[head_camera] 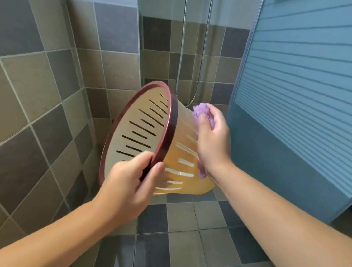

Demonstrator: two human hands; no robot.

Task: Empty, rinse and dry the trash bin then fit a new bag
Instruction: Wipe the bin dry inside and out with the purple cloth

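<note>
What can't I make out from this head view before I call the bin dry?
- Bin base, head view: faces away, hidden by its own wall.
- Wetness on the bin: too fine to tell.
- Purple cloth: mostly covered by the right hand.
- Rim under the left hand: hidden by the fingers.

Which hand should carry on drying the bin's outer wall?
Right. The right hand already presses the purple cloth against the bin wall, while the left hand grips the dark red rim, steadying it tilted.
</note>
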